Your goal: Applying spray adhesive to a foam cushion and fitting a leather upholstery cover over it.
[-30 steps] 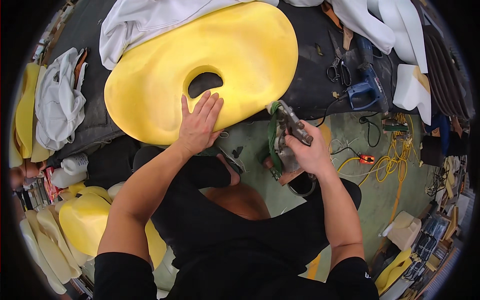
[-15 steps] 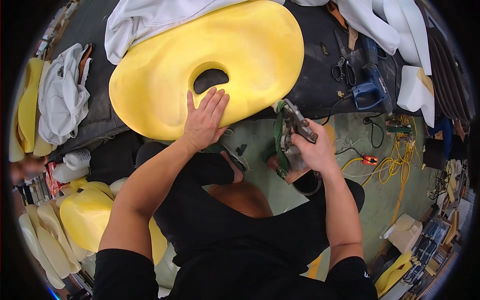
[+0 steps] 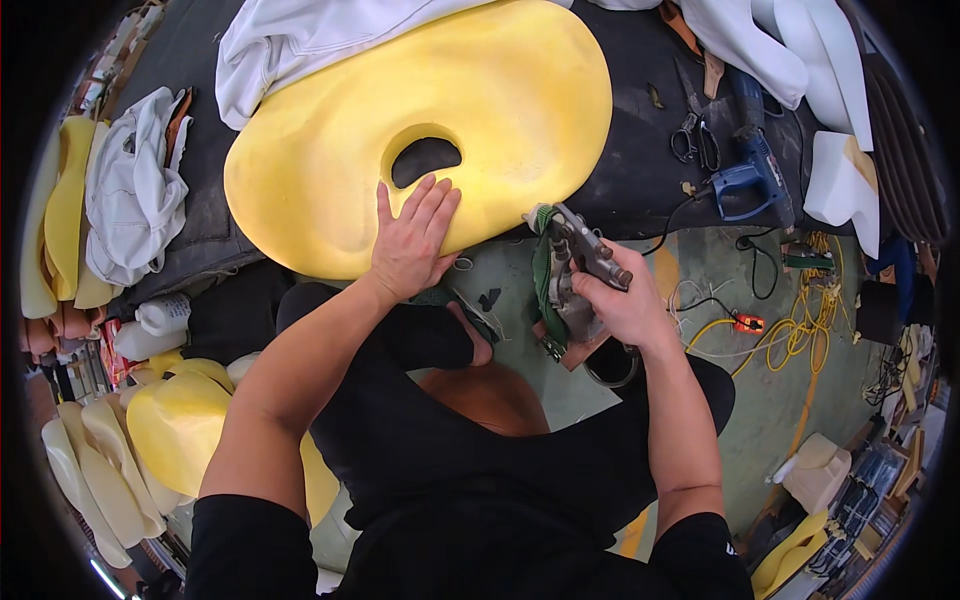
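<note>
A large yellow foam pad [image 3: 530, 110], rounded at both ends, lies across the black-covered worktable with a hole near its middle. My left hand [image 3: 412, 235] rests flat on its near side, just below the hole, fingers stretched out. My right hand [image 3: 625, 305] is closed round a grey metal spray gun [image 3: 588, 252] with knobs at its rear. The gun's crusted pale tip points toward the pad's near right edge, apart from it. Green cloth [image 3: 542, 270] hangs along the gun's left side. Its lower part is partly hidden by my hand.
White fabric [image 3: 290, 55] lies behind the pad. To the right are scissors [image 3: 690, 135], a blue heat gun [image 3: 745, 185] and white foam pieces [image 3: 842, 180]. A coiled yellow cable [image 3: 800, 325] lies on the floor. More yellow foam [image 3: 180, 415] and white bottles [image 3: 160, 318] are at left.
The spray gun's tip has swung a little left and down, moving slightly away from the pad's edge. My left hand stays on the pad; the view has shifted slightly.
</note>
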